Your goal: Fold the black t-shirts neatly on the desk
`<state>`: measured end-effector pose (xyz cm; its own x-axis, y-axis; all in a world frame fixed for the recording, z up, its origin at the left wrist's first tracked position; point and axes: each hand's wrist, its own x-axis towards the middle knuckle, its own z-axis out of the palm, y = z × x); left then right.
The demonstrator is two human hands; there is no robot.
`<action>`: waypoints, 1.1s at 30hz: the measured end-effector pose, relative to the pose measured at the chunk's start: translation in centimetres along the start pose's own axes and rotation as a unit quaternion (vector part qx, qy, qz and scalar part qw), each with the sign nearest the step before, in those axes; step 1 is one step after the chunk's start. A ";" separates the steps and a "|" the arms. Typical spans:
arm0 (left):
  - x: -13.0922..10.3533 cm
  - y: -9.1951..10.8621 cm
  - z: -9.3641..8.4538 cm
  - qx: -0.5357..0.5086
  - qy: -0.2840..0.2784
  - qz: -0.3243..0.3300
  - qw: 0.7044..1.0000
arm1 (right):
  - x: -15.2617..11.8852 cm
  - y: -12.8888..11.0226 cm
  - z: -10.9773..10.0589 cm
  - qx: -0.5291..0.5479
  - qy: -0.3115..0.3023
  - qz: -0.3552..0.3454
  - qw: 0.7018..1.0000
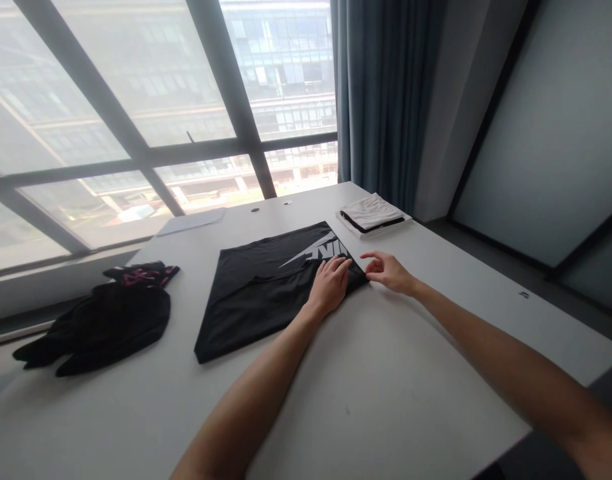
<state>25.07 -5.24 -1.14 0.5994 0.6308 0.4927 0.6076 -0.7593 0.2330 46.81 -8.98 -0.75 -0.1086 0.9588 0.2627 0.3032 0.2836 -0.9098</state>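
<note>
A black shirt [256, 303] with a pale printed logo lies folded flat on the white table [386, 393]. My left hand [330, 281] rests on the shirt near its right end, fingers spread lightly over the fabric beside the logo. At the shirt's right corner is my right hand [387, 272], its thumb touching the corner edge and its index finger raised apart from the thumb. Whether fabric is pinched there is too small to tell.
Crumpled black clothing [119, 320] lies at the left, with a pink-marked black piece [143, 274] behind it. Folded white and black clothes [373, 213] sit at the back right. A pale sheet [192, 221] lies near the window, and a blue curtain [381, 93] hangs behind.
</note>
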 end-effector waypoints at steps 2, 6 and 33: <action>0.1 0.2 -0.1 -0.005 0.015 0.011 1.000 | 0.0 0.1 -0.1 0.016 -0.008 0.019 1.000; 0.1 0.2 0.1 -0.011 0.023 0.016 1.000 | -0.1 0.3 -0.1 -0.032 -0.053 0.056 0.997; -0.1 -0.7 0.7 -0.026 0.007 -0.020 0.999 | -1.0 -1.6 1.6 -0.183 -0.035 -0.090 0.978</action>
<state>24.98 -4.63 -1.96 0.5679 0.6589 0.4932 0.6031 -0.7409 0.2954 44.92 -10.46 -0.14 -0.2518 0.8930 0.3731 0.5907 0.4472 -0.6716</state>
